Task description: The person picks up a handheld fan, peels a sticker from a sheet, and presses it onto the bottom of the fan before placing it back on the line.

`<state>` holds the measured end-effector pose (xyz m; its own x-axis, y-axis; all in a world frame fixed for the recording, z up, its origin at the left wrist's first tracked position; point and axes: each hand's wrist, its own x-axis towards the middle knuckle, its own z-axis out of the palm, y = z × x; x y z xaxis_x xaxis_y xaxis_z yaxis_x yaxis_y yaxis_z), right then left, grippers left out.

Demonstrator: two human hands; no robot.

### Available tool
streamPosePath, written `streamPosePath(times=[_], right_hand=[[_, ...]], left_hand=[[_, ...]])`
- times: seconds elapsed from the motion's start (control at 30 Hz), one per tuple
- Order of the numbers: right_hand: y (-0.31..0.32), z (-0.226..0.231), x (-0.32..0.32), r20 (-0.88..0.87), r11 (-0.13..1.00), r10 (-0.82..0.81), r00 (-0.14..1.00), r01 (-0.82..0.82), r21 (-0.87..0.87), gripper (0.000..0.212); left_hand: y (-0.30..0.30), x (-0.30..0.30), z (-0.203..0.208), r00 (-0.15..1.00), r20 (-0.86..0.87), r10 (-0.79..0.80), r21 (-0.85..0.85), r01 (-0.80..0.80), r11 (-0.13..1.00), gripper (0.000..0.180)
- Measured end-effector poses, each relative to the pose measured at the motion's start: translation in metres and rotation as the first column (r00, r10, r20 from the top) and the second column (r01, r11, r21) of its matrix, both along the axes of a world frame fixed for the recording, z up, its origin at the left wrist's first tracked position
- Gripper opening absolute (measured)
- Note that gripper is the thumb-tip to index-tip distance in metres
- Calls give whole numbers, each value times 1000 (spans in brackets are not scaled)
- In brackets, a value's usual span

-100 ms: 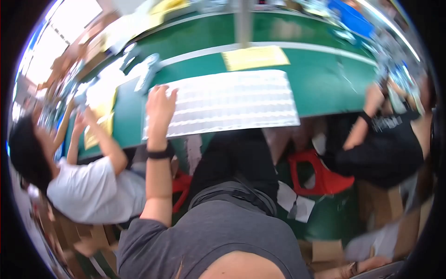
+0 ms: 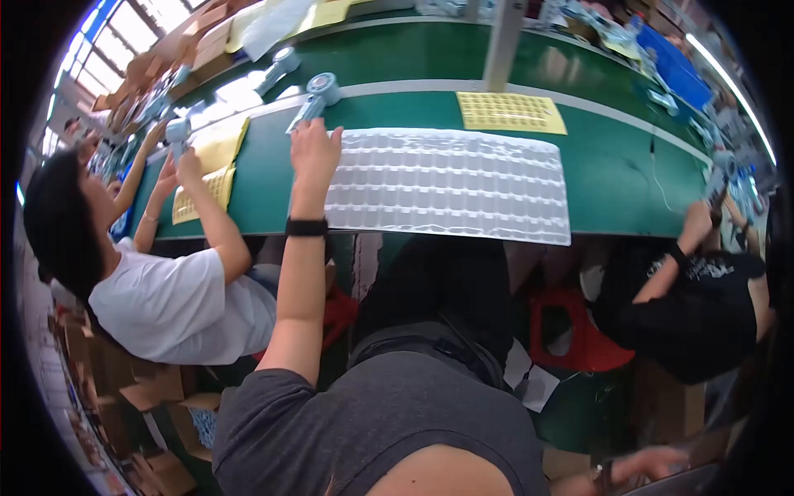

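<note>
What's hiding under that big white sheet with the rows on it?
The green table shows around the white sheet, so that seems to be underneath. The sheet covers that spot, so whether anything else lies under its middle can't be seen.

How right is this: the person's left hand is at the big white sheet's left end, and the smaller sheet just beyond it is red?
Not quite: the smaller sheet just beyond the big white sheet is yellow, not red, as the head view shows. The person's left hand is indeed at the white sheet's left end.
</note>
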<state>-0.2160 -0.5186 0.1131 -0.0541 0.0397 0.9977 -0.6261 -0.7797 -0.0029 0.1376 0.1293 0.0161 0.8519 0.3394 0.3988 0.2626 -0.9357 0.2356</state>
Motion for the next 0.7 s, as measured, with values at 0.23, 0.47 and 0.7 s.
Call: streamPosePath(times=[0.23, 0.47, 0.7], right_hand=[[226, -50, 209, 33, 254, 954, 298, -859, 444, 18], [357, -35, 315, -105, -26, 964, -244, -481, 876, 17], [405, -83, 386, -202, 76, 927, -317, -369, 926, 19]], left_hand=[[71, 37, 3, 932, 107, 346, 167, -360, 918, 48], [98, 29, 25, 984, 42, 175, -150, -167, 974, 46], [35, 9, 81, 807, 586, 69, -421, 231, 877, 32]])
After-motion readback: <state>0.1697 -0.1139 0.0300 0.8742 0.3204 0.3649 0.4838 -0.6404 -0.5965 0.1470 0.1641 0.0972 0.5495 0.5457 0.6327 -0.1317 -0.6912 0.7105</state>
